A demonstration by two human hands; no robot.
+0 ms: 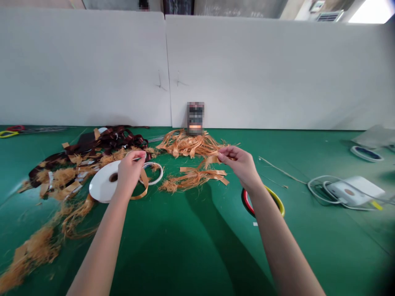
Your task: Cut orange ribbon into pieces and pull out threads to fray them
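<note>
Two bare forearms (105,242) reach up from the bottom edge over a green tabletop (173,242). Shaggy tan fibers (35,248) trail across the lower left of the frame. Right of center, a red-and-yellow ring-shaped object (279,203) lies partly hidden beneath the right forearm; what it is cannot be told. A white ribbon spool (100,185) with a brown core lies left of center, beside the left hand (131,166). That hand's thumb and fingers are drawn together in a narrow pinch; whether they grip the tan ribbon curl (143,187) just below cannot be told. A white ring (159,176) lies next to the curl. Mid-frame, a bundle of frayed tan ribbon strips (197,177) rests on the tabletop, and just above it the right hand (240,162) pinches the end of a frayed tan ribbon strip (212,160) between thumb and fingers. At right sits a white boxy device (354,188) with a coiled cable. Farther back, dark brown ribbon (92,142) is heaped at left, and a pile of tan ribbon strips (188,146) lies at center before a blurred dark box (196,117). Red- and yellow-handled scissors (9,134) lie at far left. White panels (83,65) stand behind everything.
</note>
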